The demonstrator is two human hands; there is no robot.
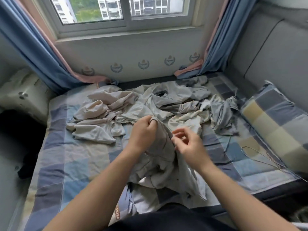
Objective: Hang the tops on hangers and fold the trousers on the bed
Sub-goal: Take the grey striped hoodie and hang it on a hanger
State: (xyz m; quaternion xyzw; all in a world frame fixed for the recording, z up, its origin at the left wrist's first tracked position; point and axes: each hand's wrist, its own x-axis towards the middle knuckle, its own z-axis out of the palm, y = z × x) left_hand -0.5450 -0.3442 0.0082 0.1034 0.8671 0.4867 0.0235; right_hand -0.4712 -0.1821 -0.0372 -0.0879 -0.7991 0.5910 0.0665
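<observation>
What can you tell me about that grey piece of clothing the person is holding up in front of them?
The grey garment looks like soft, thin jersey cloth, crumpled and bunched rather than spread flat. The left hand grips a gathered fold at its top; the rest hangs down and pools on the checked bed sheet near the person. The right hand, blurred, is at its right edge; whether it pinches the cloth is unclear. Top or trousers cannot be told.

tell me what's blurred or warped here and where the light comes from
Head view: the right hand is motion-blurred, the left hand gripping the grey garment is sharper; the wide lens bows the window frame and curtains; soft daylight enters through it.
</observation>
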